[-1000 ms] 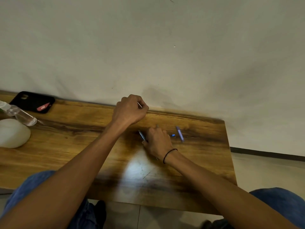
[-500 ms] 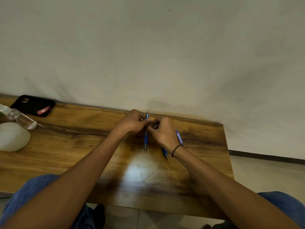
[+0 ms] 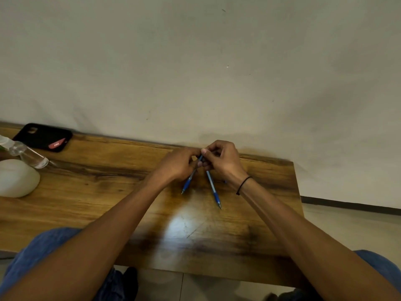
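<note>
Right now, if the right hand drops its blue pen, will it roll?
Probably rolls: the right pen looks like a slim round barrel, over a glossy table. Likely stiff and light: the right hand pinches one end, no sag visible.

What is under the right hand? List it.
A blue-and-clear plastic pen slants out from under the right hand, over the brown wooden table; its upper end is hidden by the fingers.

Bare forearms [image 3: 121, 216], thin black band [image 3: 244, 184] on right wrist, blue jeans [image 3: 43, 246], dark shoe [image 3: 130, 276]
</note>
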### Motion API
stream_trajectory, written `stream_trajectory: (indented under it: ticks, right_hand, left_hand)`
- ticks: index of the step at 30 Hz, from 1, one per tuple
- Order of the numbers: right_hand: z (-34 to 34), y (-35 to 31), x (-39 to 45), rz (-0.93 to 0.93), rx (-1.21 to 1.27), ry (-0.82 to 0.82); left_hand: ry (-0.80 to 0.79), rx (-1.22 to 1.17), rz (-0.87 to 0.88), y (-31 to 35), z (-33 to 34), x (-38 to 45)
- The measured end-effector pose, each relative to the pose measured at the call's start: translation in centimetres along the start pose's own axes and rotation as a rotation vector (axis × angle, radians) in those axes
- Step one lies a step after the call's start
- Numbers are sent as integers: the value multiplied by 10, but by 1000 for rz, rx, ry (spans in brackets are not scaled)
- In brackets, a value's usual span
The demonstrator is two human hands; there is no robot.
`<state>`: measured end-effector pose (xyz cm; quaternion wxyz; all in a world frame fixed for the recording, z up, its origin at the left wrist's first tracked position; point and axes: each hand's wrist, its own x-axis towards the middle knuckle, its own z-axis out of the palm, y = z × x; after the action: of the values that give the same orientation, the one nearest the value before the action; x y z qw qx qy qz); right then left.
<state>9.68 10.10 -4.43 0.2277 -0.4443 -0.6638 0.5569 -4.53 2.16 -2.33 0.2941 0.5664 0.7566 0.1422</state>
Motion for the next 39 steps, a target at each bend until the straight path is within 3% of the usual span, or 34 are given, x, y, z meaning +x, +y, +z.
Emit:
stream_trajectory:
  ticks: [11,15,19,26,33,39]
  right_hand:
    - [5,8,-9,15,-41,-34]
    - [3,7,-9,-8,-32,-16]
    - [0,3,-8,-78,-85,-26]
    - [4,16,-8,-171,-297,92]
    - [13,25,-25,-292,-622,-29]
    - [17,29,-24,-269,-764,-117]
  left_hand:
    - [-112,95,-51,2,5,-5]
    - [-167,29,-50,4,7,-8]
    - [-83,-29,-82,5,8,-8]
    - [-34,-27,-151,-11,-1,-6]
    - [-45,-17,-148,-16,-3,-6]
    - [-49,-22,-155,-18,-5,-4]
